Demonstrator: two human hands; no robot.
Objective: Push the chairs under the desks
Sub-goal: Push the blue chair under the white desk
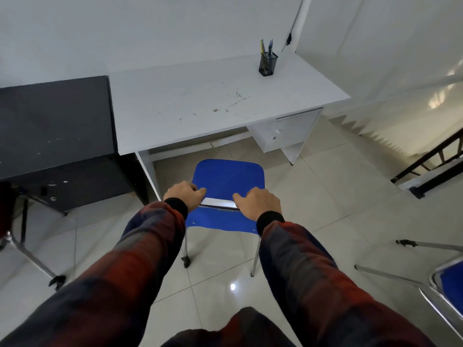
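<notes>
A blue chair (229, 179) with chrome legs stands on the tiled floor in front of the white desk (200, 103). Its seat's front edge lies just short of the desk's opening. My left hand (185, 195) grips the left end of the chair's backrest top. On the right end of the same chrome bar my right hand (258, 204) holds it with fingers curled over. Both arms reach forward in red plaid sleeves. The chair's front legs are hidden beneath its seat.
A black desk (55, 121) adjoins the white one on the left, with a chair frame (27, 251) before it. A mesh pen holder (268, 62) stands on the white desk. Another blue chair (448, 286) sits at the right edge. A stair railing (431, 161) lies to the right.
</notes>
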